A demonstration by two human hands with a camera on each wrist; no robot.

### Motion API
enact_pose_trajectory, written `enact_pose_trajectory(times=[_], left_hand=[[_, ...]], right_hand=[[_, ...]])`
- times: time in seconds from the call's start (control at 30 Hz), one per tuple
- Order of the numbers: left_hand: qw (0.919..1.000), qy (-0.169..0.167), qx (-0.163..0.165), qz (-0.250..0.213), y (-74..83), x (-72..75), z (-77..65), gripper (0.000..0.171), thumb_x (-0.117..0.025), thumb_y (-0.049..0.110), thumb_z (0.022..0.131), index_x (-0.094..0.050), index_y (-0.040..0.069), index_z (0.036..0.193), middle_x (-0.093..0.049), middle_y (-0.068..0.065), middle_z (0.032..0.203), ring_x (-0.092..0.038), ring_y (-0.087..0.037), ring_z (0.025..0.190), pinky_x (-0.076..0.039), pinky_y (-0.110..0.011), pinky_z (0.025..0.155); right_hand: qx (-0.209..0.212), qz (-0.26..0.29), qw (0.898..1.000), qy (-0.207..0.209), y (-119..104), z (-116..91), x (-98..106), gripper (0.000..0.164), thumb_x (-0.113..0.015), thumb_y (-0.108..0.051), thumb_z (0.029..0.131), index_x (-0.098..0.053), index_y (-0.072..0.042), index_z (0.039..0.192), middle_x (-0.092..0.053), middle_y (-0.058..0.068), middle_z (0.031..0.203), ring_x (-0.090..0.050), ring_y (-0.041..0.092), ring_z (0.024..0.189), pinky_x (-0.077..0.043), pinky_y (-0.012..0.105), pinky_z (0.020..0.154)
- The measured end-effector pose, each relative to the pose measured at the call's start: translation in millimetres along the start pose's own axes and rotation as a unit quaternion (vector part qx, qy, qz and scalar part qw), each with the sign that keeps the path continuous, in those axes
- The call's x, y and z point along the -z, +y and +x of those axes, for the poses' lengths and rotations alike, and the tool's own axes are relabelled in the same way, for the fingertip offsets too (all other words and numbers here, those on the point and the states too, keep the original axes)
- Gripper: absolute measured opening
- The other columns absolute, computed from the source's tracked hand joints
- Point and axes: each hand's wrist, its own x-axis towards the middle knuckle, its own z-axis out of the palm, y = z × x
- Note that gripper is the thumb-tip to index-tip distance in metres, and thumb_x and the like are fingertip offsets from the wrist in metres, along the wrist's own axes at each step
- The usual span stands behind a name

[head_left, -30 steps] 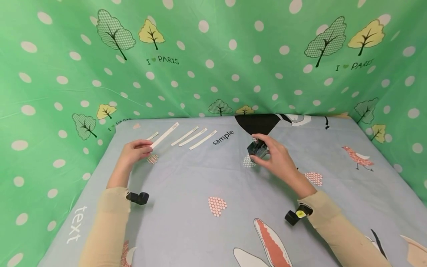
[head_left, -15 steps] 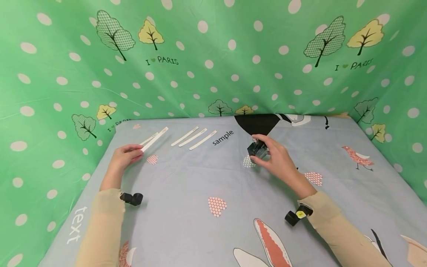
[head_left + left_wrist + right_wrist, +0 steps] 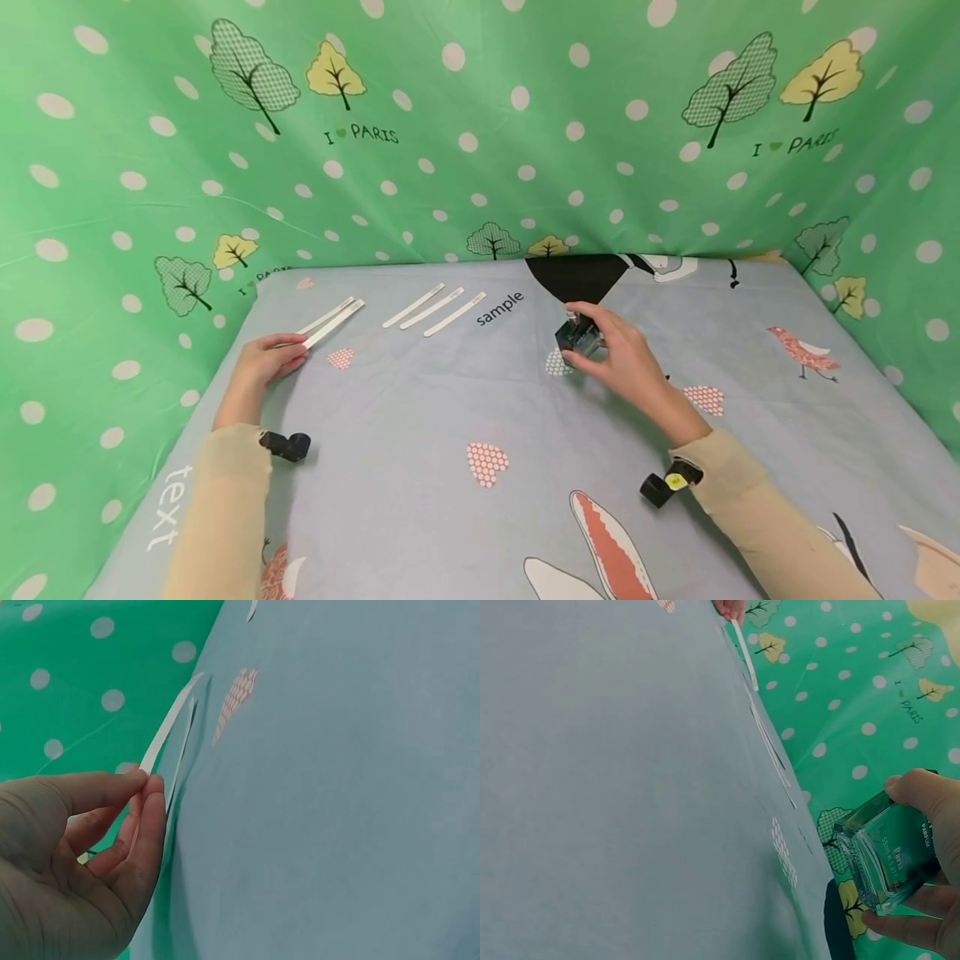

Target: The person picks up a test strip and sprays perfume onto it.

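My left hand (image 3: 264, 364) pinches a white paper test strip (image 3: 166, 729) between thumb and fingertips at its near end. The strip slants up and away over the far left of the cloth. Right beside it, a second paper strip (image 3: 322, 318) lies on the cloth, its near end hidden by the fingers. On the other side, my right hand (image 3: 628, 354) grips a dark, clear-glass perfume bottle (image 3: 891, 855) with thumb and fingers. The bottle is tilted and held above the cloth; printed lettering including "PARFUM" shows on it.
Three more paper strips (image 3: 433, 308) lie slanted side by side at the back, left of the printed word "sample". A grey-blue printed cloth (image 3: 390, 467) covers the table. Green dotted fabric (image 3: 450, 117) rises behind its far edge and along the sides.
My left hand has moved left and toward me with its strip, now alongside the strip lying at the far left. The right hand and the perfume bottle have stayed in place.
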Motion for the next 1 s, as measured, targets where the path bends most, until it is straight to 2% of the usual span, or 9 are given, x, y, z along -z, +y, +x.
enact_pose_trajectory(times=[0.2, 0.4, 0.6, 0.83, 1.0], left_hand=[[0.9996, 0.017, 0.011, 0.019, -1.5, 4.8, 2.0, 0.016, -0.067, 0.004, 0.093, -0.074, 0.019, 0.093, -0.063, 0.009, 0.084, -0.068, 0.003, 0.071, -0.059, -0.016, 0.078], [0.9992, 0.013, 0.011, 0.037, -4.2, 8.2, 6.9, 0.016, -0.065, 0.003, 0.094, -0.073, 0.017, 0.094, -0.065, 0.013, 0.074, -0.068, 0.003, 0.070, -0.059, -0.016, 0.075], [0.9980, 0.016, 0.008, 0.060, -8.2, 8.6, 9.9, 0.019, -0.065, 0.003, 0.094, -0.070, 0.005, 0.112, -0.064, 0.015, 0.071, -0.067, 0.003, 0.069, -0.059, -0.016, 0.072], [0.9977, 0.022, 0.012, 0.063, -11.2, 10.8, 14.0, 0.014, -0.065, 0.003, 0.094, -0.074, 0.011, 0.101, -0.062, 0.014, 0.074, -0.067, 0.003, 0.068, -0.059, -0.016, 0.071], [0.9964, 0.040, 0.024, 0.071, -11.0, 10.2, 14.1, 0.014, -0.066, 0.003, 0.093, -0.074, 0.009, 0.103, -0.060, 0.011, 0.080, -0.067, 0.003, 0.069, -0.059, -0.017, 0.072]], right_hand=[[0.000, 0.000, 1.000, -0.001, 0.9, 0.0, -0.2, 0.069, -0.084, -0.016, 0.080, -0.050, -0.017, 0.140, -0.064, 0.013, 0.130, -0.066, 0.030, 0.108, -0.058, 0.045, 0.076], [0.002, 0.002, 1.000, -0.002, 1.9, 0.1, -0.4, 0.070, -0.085, -0.016, 0.080, -0.050, -0.017, 0.140, -0.064, 0.013, 0.130, -0.066, 0.031, 0.109, -0.059, 0.047, 0.078], [-0.001, 0.006, 1.000, -0.007, 1.5, -0.4, -0.2, 0.070, -0.084, -0.016, 0.080, -0.050, -0.017, 0.140, -0.063, 0.013, 0.132, -0.066, 0.030, 0.108, -0.059, 0.046, 0.076], [-0.007, 0.002, 1.000, -0.012, 1.5, -1.1, -0.1, 0.070, -0.084, -0.017, 0.081, -0.049, -0.018, 0.141, -0.063, 0.013, 0.132, -0.067, 0.030, 0.105, -0.058, 0.045, 0.075], [-0.005, 0.005, 1.000, -0.011, 1.4, -1.0, -0.6, 0.070, -0.084, -0.016, 0.081, -0.049, -0.017, 0.141, -0.063, 0.013, 0.132, -0.066, 0.031, 0.111, -0.059, 0.047, 0.082]])
